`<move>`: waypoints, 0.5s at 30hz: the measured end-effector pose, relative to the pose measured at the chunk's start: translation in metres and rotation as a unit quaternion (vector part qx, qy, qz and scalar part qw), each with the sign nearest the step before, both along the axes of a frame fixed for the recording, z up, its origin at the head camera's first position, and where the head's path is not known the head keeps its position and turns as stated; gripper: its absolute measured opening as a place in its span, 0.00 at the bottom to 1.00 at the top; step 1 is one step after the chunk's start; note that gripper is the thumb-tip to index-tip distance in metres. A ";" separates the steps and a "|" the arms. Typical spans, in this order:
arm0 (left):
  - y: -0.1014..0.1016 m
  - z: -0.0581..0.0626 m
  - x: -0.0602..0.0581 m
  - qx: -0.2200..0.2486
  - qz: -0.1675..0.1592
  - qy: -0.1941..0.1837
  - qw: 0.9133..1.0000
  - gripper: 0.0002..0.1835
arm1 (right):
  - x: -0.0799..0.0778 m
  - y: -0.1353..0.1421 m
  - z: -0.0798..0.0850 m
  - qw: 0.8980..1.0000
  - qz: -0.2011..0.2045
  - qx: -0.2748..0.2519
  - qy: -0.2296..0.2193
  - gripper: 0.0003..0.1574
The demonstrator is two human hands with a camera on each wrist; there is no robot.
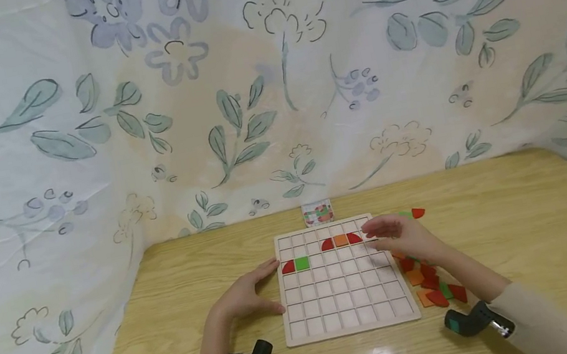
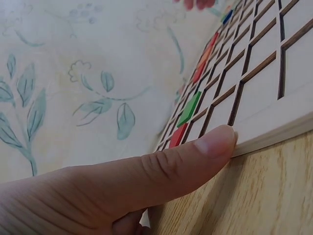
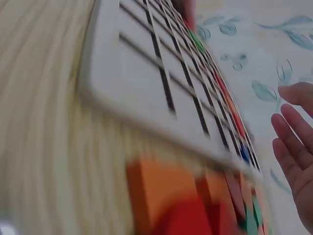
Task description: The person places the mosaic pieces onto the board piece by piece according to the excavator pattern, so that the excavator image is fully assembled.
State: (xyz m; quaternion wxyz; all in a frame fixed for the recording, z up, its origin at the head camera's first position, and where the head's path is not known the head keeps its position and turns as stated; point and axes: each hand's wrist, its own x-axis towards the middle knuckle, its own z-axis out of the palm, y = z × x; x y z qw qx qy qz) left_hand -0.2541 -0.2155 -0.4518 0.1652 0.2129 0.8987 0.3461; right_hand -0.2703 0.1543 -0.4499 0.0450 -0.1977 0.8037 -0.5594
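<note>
A pale wooden grid board lies on the table, with a few coloured tiles in its squares. On its left are a red quarter-round tile and a green square tile. Farther back, an orange square tile sits between two red quarter-rounds. My left hand rests at the board's left edge, its thumb touching the rim. Over the far right side is my right hand, fingers extended, with nothing visible in them. Below them a blue tile shows on the board, hidden in the head view.
Loose red, orange and green tiles lie piled along the board's right side, partly under the right forearm. A small picture card is behind the board. A floral cloth hangs at the back of the wooden table.
</note>
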 end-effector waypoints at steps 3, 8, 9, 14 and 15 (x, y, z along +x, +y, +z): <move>-0.002 0.000 0.000 0.004 0.000 0.003 1.000 0.51 | 0.004 0.027 -0.002 1.000 -0.012 0.014 0.013 0.23; -0.002 0.000 0.000 0.002 -0.004 0.003 1.000 0.50 | 0.013 0.066 -0.013 0.999 -0.010 0.014 0.036 0.22; -0.002 0.000 0.000 0.002 -0.004 0.003 1.000 0.51 | 0.015 0.072 -0.014 0.999 -0.010 0.016 0.036 0.22; -0.001 -0.001 0.000 0.004 -0.001 -0.002 1.000 0.51 | 0.026 0.088 -0.019 0.997 -0.008 0.054 0.053 0.21; -0.001 -0.001 0.000 0.005 -0.001 -0.003 1.000 0.51 | 0.028 0.090 -0.020 0.996 -0.008 0.062 0.058 0.21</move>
